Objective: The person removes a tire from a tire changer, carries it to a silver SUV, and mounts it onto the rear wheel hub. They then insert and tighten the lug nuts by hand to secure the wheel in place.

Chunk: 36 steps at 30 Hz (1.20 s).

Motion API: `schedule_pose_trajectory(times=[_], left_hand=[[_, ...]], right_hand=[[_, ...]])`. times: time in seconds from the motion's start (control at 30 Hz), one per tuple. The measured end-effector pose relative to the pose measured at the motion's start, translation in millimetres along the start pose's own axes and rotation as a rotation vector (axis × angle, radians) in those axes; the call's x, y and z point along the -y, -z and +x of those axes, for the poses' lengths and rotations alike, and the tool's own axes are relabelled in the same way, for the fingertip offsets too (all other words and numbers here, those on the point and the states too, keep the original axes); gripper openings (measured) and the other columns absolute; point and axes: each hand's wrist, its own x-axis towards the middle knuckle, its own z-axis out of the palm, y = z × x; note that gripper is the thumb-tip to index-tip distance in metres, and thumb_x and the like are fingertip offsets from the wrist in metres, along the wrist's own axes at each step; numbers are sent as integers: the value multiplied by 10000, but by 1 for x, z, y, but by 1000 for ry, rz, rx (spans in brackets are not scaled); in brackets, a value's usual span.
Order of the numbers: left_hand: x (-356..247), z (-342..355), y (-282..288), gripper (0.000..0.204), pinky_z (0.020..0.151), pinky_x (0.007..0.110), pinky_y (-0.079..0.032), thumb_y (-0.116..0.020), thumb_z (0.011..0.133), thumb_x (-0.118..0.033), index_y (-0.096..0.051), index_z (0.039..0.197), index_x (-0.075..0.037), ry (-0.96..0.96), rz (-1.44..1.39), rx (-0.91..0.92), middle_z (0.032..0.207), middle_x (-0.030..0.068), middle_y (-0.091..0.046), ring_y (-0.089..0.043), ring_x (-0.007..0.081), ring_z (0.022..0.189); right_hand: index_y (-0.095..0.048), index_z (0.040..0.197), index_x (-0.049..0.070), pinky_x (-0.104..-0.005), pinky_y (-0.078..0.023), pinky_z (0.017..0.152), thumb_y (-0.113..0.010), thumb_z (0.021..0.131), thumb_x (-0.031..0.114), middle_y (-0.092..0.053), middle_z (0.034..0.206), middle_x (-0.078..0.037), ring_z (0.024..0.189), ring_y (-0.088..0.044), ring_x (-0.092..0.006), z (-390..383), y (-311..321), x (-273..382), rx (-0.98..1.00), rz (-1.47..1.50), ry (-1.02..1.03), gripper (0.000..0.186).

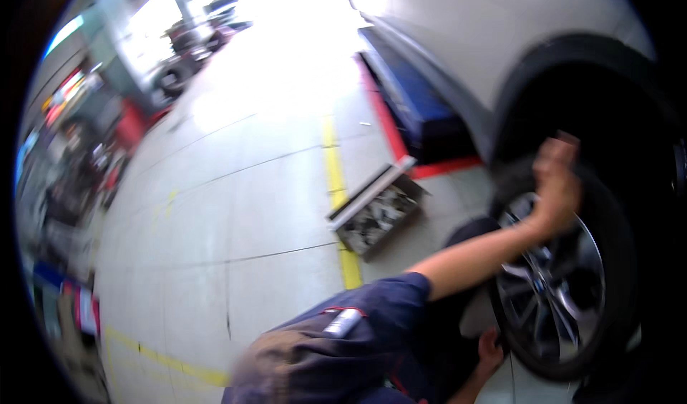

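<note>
A car wheel [547, 282] with a black tyre and silver spokes stands upright below the dark wheel arch [565, 71] of a light-coloured car. My left arm stretches across to its upper part, where my left hand [558, 186] is at the tyre, overlapping it in view. Motion smears those fingers, so their grip cannot be made out. Lower down, my right hand [489, 352] is against the tyre's near left edge, its fingers curled and partly hidden. My dark blue sleeve and clothing fill the lower middle.
A grey metal tray [376, 218] of loose parts lies on the tiled floor left of the wheel. Behind it is a blue lift platform [422, 103] with a red border [447, 168]. Yellow lines [333, 161] mark the floor. Blurred equipment and tyres [175, 78] line the left side.
</note>
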Motion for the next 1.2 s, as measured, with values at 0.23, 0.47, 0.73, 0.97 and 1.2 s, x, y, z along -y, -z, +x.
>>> schedule_pose_trajectory(times=[0.23, 0.47, 0.73, 0.97, 1.2], left_hand=[[5, -3, -55, 425, 1131, 547, -249, -515, 717, -83, -553, 1115, 60, -138, -393, 215, 1205, 225, -531, -460, 380, 1245], [17, -4, -62, 455, 1065, 545, -298, -516, 643, -96, -577, 1067, 60, -325, -410, 211, 1140, 230, -563, -498, 396, 1170], [14, -8, -80, 370, 915, 418, -448, -516, 653, -73, -669, 977, 17, -210, -321, 199, 1042, 169, -674, -623, 336, 991], [-19, 18, -63, 475, 910, 363, -500, -364, 922, -271, -640, 1102, 71, -240, -462, 291, 1078, 201, -684, -665, 308, 1015], [-16, 23, -71, 593, 821, 352, -502, -270, 951, -385, -638, 1103, 54, -298, -400, 269, 1004, 163, -656, -641, 254, 921]], right_hand=[[-536, 1265, -28, -479, -347, 1083, -594, 838, 281, -515, 1352, -189, 1244, -487, -326, 109, 49, 26, -1072, 432, 317, 530], [-531, 1292, 5, -439, -347, 1091, -506, 927, 277, -510, 1369, -143, 1251, -483, -292, 141, 97, 10, -614, 550, 246, 455], [-465, 1375, 50, -362, -313, 1132, -435, 1021, 235, -496, 1403, -99, 1285, -470, -238, 128, 140, -15, 206, 647, 486, 401], [-500, 1346, 90, -437, -299, 1134, -298, 990, 457, -490, 1415, -108, 1297, -456, -279, 148, 92, -12, -686, 701, 934, 550], [-552, 1302, 91, -439, -343, 1106, -270, 967, 504, -544, 1364, -108, 1248, -508, -285, 146, 29, -7, -879, 684, 888, 602]])
